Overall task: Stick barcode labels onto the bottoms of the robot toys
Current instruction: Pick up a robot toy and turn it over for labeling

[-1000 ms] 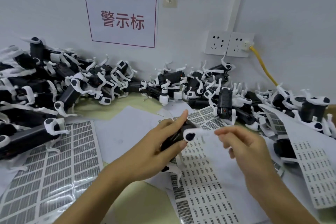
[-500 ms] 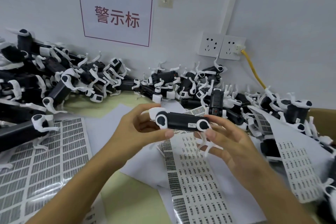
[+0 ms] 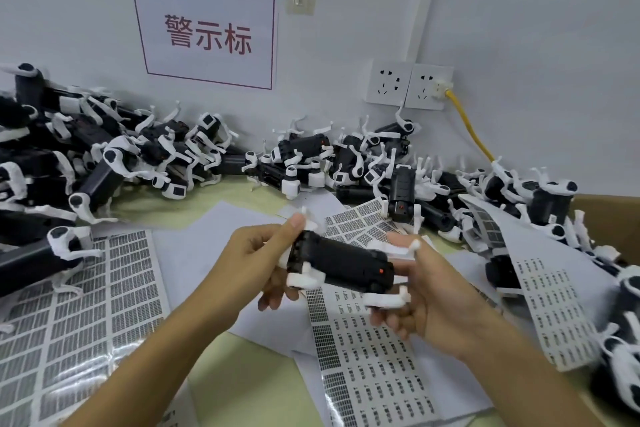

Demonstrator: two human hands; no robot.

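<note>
- robot toy (image 3: 341,262): black body, white legs, held in the air over the bench (image 3: 214,191), between both hands, long axis running left-right, small red dot near its right end
- left hand (image 3: 263,256): grips the toy's left end, thumb on top, fingers curled underneath
- right hand (image 3: 424,291): holds the right end, fingers wrapped around it; one white leg pokes out by a fingertip
- barcode label sheet (image 3: 367,350): flat on the bench right below the toy, some labels along its left edge
- second label sheet (image 3: 79,302): on the left, glossy, mostly full
- third sheet (image 3: 554,308): on the right, draped over toys
- pile of toys (image 3: 104,163): along the wall, left corner to right edge
- wall: sign with red characters (image 3: 207,31), double socket (image 3: 408,87) with yellow cable (image 3: 467,128) plugged in
</note>
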